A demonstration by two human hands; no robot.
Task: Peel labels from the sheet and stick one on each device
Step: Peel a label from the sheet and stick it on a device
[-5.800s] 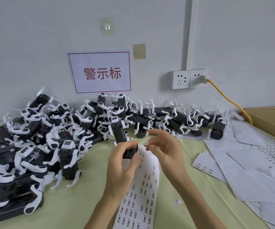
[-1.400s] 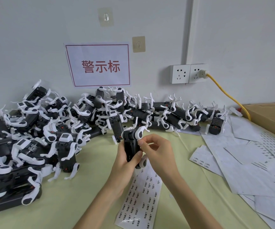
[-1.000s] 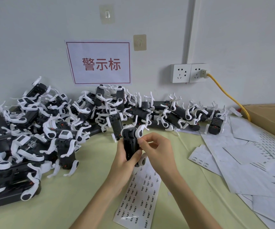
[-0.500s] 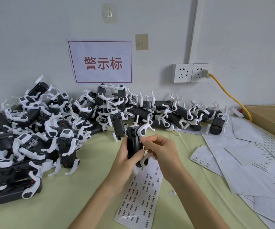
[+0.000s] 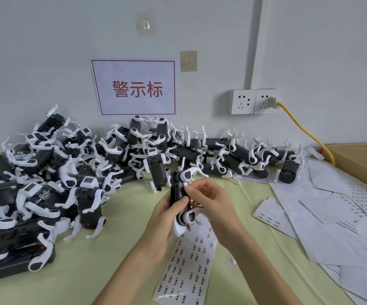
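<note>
My left hand (image 5: 163, 219) grips a black device with white legs (image 5: 179, 194), held upright above the table. My right hand (image 5: 211, 201) touches the device's upper right side with curled fingertips; a small label under them cannot be made out. The label sheet (image 5: 191, 263), white with rows of small dark labels, lies on the yellow-green table (image 5: 103, 256) below both hands. A big pile of the same black and white devices (image 5: 72, 172) fills the left side and the back along the wall.
Used white backing sheets (image 5: 332, 219) are spread over the right of the table. A cardboard box (image 5: 363, 159) stands at the far right. A yellow cable (image 5: 303, 130) runs from the wall socket (image 5: 254, 101) down to it. A paper scrap (image 5: 231, 261) lies near my right forearm.
Over the last seconds my right hand went from the label sheet to the device's upper end. My left hand raised and turned the device upright; both hands now barely shift.
</note>
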